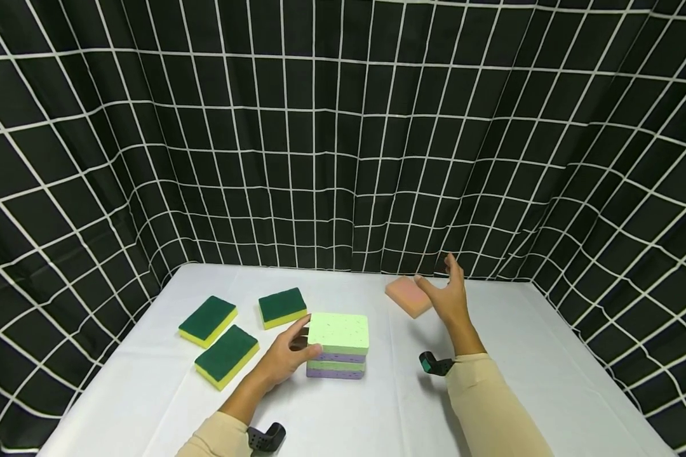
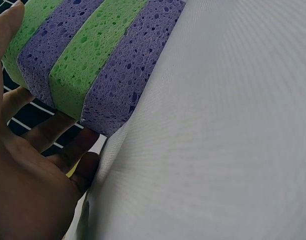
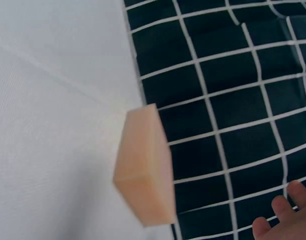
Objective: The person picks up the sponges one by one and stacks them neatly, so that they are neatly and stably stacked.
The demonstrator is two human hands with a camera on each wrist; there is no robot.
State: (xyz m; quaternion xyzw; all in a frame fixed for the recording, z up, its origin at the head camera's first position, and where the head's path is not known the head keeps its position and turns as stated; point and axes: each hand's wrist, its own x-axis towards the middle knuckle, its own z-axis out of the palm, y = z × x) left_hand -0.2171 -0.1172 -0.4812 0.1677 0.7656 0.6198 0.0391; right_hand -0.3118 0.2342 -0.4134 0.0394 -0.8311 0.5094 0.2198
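Observation:
A stack of sponges stands on the white table, in alternating light green and purple layers. My left hand holds its left end, with the thumb at the front corner and the fingers at the side and back. In the left wrist view the layered sponges lie between thumb and fingers, and the palm stays apart from them. My right hand is raised by the orange sponge at the back right, thumb and fingers spread, holding nothing. In the right wrist view that sponge is apart from the fingertips.
Several yellow sponges with dark green scouring tops, among them a rear one, a left one and a front one, lie left of the stack. A black curtain with white grid lines surrounds the white table.

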